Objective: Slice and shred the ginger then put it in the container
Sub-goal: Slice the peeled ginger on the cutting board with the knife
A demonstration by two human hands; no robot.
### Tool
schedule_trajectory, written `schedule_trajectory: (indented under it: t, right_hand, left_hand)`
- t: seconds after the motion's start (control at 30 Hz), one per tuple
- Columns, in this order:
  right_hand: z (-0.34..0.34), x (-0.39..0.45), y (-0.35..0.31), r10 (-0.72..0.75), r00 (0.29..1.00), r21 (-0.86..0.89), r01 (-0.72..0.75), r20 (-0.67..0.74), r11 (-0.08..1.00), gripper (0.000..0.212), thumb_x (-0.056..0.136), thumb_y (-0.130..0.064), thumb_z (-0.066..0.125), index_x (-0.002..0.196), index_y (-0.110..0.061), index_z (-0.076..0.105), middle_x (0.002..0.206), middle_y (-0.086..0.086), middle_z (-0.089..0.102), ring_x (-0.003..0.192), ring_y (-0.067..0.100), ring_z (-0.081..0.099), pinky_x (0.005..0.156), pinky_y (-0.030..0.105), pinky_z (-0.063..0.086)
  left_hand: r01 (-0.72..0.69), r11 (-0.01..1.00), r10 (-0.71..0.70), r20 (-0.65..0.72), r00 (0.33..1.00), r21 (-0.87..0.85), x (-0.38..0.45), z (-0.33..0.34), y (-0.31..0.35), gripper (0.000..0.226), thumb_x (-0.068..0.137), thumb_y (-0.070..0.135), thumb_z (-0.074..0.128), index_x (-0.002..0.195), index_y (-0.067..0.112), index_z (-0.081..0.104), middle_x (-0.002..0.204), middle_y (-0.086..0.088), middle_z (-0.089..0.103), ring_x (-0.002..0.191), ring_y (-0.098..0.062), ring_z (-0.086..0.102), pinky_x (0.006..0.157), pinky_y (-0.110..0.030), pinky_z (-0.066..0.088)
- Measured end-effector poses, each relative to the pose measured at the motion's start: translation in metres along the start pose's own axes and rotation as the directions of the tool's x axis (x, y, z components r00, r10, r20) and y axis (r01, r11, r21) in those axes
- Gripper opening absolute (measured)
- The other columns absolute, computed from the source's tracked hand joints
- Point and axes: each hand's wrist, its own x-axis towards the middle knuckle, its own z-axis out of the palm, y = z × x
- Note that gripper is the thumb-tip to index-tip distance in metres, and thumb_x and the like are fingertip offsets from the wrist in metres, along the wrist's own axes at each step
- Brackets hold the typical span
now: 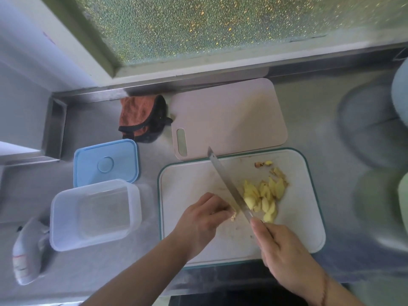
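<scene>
Head view: my left hand [203,219] pinched the ginger stub [233,215] on the board [176,195]; right hand [284,250] gripped the knife [229,186], blade just right of the stub, running near-to-far. Slices [265,195] lay right of the blade. Container [95,215] sat left, nearer the left hand.

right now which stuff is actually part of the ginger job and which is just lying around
In use: knife, ginger slices, white cutting board, clear container, left hand, right hand.

Lying about: blue lid, pink board, orange cloth.
</scene>
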Motion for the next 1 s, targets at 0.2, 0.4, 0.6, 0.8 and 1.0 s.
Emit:
schedule_trajectory:
  t: [0.2,0.4,0.6,0.8,1.0]
  right_hand:
    - [0.004,-0.006,-0.002,-0.041,0.999,-0.078,0.042,0.007,0.996,0.061,0.082,-0.074,0.02,0.052,-0.021,0.031,0.047,-0.005,0.041,0.048,0.01,0.038,0.05,0.022,0.027]
    - [0.001,-0.013,-0.002,-0.042,0.999,-0.082,0.044,0.021,0.996,0.062,0.082,-0.073,0.02,0.055,-0.02,0.038,0.052,-0.004,0.048,0.052,0.011,0.044,0.053,0.024,0.032]
    - [0.004,-0.015,-0.004,-0.008,0.999,-0.092,0.011,0.033,0.996,0.059,0.08,-0.071,0.02,0.056,-0.02,0.04,0.05,0.001,0.042,0.052,0.01,0.045,0.053,0.026,0.033]
    - [0.006,-0.012,-0.007,0.014,0.998,-0.069,-0.009,0.063,0.998,0.059,0.079,-0.07,0.018,0.054,-0.019,0.032,0.051,-0.002,0.042,0.051,0.011,0.04,0.053,0.026,0.03]
    - [0.007,0.001,-0.017,0.035,0.995,-0.082,-0.028,0.094,0.996,0.057,0.081,-0.068,0.016,0.053,-0.021,0.033,0.044,-0.004,0.041,0.048,0.007,0.042,0.051,0.02,0.034]
  left_hand:
    - [-0.009,1.0,0.009,0.009,1.0,0.002,0.002,-0.001,-0.001,0.024,0.08,-0.007,0.071,0.095,0.009,0.08,0.1,-0.006,0.071,0.096,-0.02,0.058,0.066,-0.027,0.057]
    - [0.002,1.0,-0.001,0.045,0.999,-0.015,0.004,-0.003,-0.003,0.031,0.074,-0.009,0.075,0.098,0.01,0.08,0.106,-0.006,0.073,0.103,-0.021,0.058,0.071,-0.03,0.06]
    - [-0.012,1.0,0.013,0.052,0.999,-0.021,0.005,-0.005,0.0,0.033,0.072,-0.011,0.075,0.098,0.009,0.08,0.107,-0.006,0.073,0.104,-0.02,0.058,0.075,-0.025,0.057]
    - [-0.023,0.999,0.026,0.073,0.997,-0.039,0.005,-0.004,-0.004,0.034,0.072,-0.013,0.081,0.099,0.008,0.079,0.104,-0.005,0.072,0.101,-0.022,0.058,0.077,-0.027,0.055]
    - [-0.073,0.996,0.076,0.055,0.996,-0.044,0.006,-0.002,-0.006,0.032,0.076,-0.017,0.074,0.101,0.003,0.078,0.103,-0.007,0.072,0.101,-0.026,0.06,0.08,-0.029,0.054]
